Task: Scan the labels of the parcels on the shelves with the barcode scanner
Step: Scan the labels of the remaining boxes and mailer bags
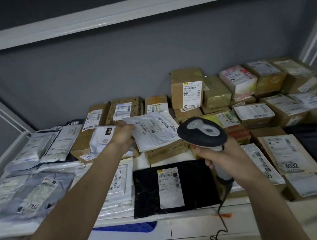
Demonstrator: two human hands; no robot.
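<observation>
Our left hand (pixel 122 136) pinches a white mailer (pixel 154 132) above the shelf (pixel 188 227), label up. Our right hand (pixel 228 157) grips the barcode scanner (pixel 203 133) just right of the mailer, its head nearly touching the mailer's right edge.

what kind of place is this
Probably a parcel depot or courier pickup point. A shelf is packed with labelled cardboard boxes and mailer bags, and the right hand holds a corded barcode scanner beside a white mailer lifted by the left hand.

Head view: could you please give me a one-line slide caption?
Left hand lifts a white mailer while the right hand aims the barcode scanner over a shelf of parcels.
</observation>
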